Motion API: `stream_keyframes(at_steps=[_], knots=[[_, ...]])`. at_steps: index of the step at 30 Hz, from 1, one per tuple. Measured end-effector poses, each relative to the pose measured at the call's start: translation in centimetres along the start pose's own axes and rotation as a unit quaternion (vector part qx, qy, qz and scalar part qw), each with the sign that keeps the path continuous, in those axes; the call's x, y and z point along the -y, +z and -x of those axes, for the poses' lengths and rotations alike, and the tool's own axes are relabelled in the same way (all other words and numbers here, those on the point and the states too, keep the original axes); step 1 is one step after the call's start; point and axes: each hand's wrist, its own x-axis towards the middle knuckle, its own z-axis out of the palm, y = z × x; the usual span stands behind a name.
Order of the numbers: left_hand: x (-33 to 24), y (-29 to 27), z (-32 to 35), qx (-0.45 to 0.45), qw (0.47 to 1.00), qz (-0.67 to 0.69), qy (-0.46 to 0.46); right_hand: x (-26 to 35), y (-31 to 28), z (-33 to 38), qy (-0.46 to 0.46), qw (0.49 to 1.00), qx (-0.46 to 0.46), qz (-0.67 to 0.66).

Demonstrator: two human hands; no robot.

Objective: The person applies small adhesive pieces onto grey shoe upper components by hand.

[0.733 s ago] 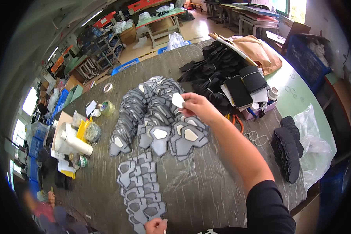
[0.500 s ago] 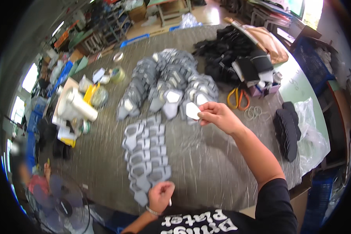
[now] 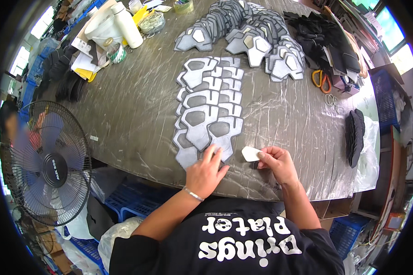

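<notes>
My right hand (image 3: 280, 166) pinches a small white angular piece (image 3: 251, 154) by one edge, between thumb and fingers, just above the table near its front edge. My left hand (image 3: 204, 174) reaches over the near end of a layout of grey cut-out pieces (image 3: 199, 123), its fingers stretched out and touching the lowest ones. These flat pieces have angular openings and overlap in columns running away from me. Beyond them, curved stacks of similar grey pieces (image 3: 215, 28) lie fanned out, with white shapes showing on their front ends.
Orange-handled scissors (image 3: 321, 81), black fabric pieces (image 3: 314, 39) and a black padded stack (image 3: 354, 137) lie to the right. A white bottle (image 3: 127, 26) and tape roll (image 3: 118, 54) stand at the far left. A fan (image 3: 55, 167) is beside the table's left edge, with blue crates (image 3: 140, 197) below.
My right hand has drawn back from the far stacks toward me, still pinching the white piece. My left hand has opened and moved onto the near grey pieces. The view has tilted down.
</notes>
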Motion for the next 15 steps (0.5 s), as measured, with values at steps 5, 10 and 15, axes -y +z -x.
stream_keyframes(at_steps=[5, 10, 15], knots=[[1.6, 1.4, -0.6, -0.011, 0.992, -0.073, 0.099, -0.3, -0.9, 1.1, -0.024, 0.998, -0.045, 0.022], [3.1, 1.0, -1.7, -0.042, 0.979, -0.044, 0.194, -0.5, -2.5, 2.4, -0.037, 0.997, -0.073, 0.011], [2.1, 0.4, -1.0, -0.035, 0.974, -0.106, 0.199, -1.0, -3.1, 3.2, -0.05, 0.995, -0.082, -0.007]])
